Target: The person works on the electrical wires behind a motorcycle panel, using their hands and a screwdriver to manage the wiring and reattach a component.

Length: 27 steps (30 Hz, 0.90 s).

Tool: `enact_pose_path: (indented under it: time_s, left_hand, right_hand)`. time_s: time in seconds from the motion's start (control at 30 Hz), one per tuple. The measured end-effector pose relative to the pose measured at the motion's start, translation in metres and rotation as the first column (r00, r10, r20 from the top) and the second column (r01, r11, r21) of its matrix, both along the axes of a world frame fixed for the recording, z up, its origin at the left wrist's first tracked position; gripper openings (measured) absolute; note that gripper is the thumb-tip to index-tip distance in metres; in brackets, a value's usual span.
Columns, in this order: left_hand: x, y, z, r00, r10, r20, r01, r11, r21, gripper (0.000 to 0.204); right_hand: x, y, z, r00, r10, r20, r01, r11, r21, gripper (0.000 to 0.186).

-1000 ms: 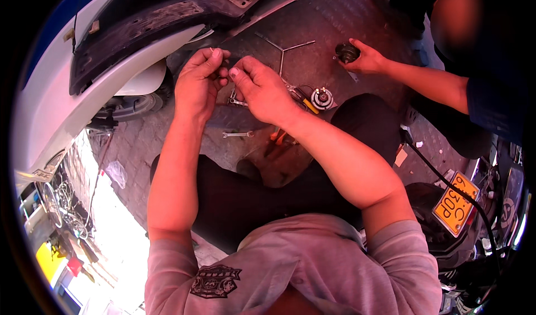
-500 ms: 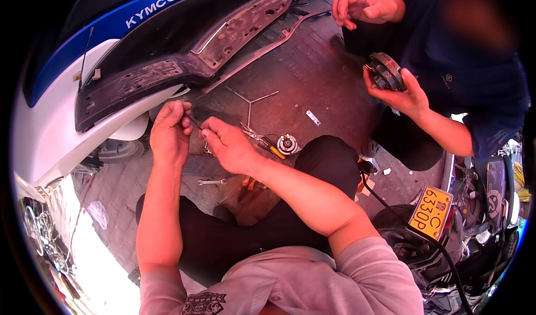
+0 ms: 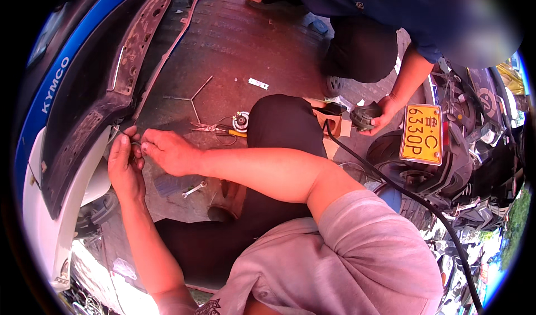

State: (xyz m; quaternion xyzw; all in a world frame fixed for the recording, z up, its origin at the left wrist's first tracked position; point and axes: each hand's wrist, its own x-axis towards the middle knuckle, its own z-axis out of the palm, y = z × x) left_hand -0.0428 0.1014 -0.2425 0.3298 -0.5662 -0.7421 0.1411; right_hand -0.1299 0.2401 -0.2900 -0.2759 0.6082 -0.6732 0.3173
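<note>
Close beside the scooter's underside edge, my left hand (image 3: 126, 161) is closed, its fingertips pinching a thin dark wire (image 3: 135, 143). My right hand (image 3: 172, 151) meets it from the right, with thumb and fingers pressed together on the same wire. Fingers hide most of the wire, and its ends cannot be made out. The scooter's white lower panel (image 3: 37, 164) and dark footboard (image 3: 78, 122) stand to the left of both hands.
On the ground lie a three-armed wrench (image 3: 192, 99), scissors (image 3: 204, 127), a round metal part (image 3: 240, 121), a spanner (image 3: 194, 189) and a small metal strip (image 3: 258, 83). At right, a co-worker's hand (image 3: 385, 114) holds a dark round part (image 3: 364, 116); a black cable (image 3: 402, 192) runs past a parked motorbike (image 3: 391, 159).
My view has swung right, so the scooter sits further left. The co-worker's hand with the round part has lowered toward the cardboard box. My hands remain together on the wire.
</note>
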Motion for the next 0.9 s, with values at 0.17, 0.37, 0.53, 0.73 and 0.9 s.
enact_pose_path:
  time_s: [0.17,0.37,0.53,0.73,0.9]
  left_hand:
    - [0.014,-0.029,-0.021,0.996,0.071,-0.056,-0.070,0.997,0.032,0.031]
    - [0.017,-0.040,-0.018,0.982,0.163,-0.094,-0.159,0.986,0.050,0.034]
    - [-0.002,-0.017,0.003,0.993,0.112,-0.035,-0.114,0.990,-0.081,0.034]
    - [0.003,-0.018,0.013,0.993,0.083,-0.088,-0.091,0.991,-0.101,0.027]
    - [0.003,-0.010,0.023,0.973,0.149,-0.175,-0.142,0.989,0.050,0.024]
  right_hand:
    - [0.014,-0.002,0.013,0.997,0.077,-0.020,-0.074,0.989,0.126,0.023]
    - [0.009,0.002,0.027,0.985,0.156,0.068,-0.161,0.985,0.069,0.023]
    - [0.003,-0.002,0.015,0.994,0.112,0.010,-0.112,0.989,0.092,0.024]
    - [-0.005,0.000,0.030,0.978,0.207,0.025,-0.209,0.970,0.121,0.025]
    - [-0.007,-0.001,0.030,0.970,0.243,0.009,-0.243,0.969,0.039,0.022]
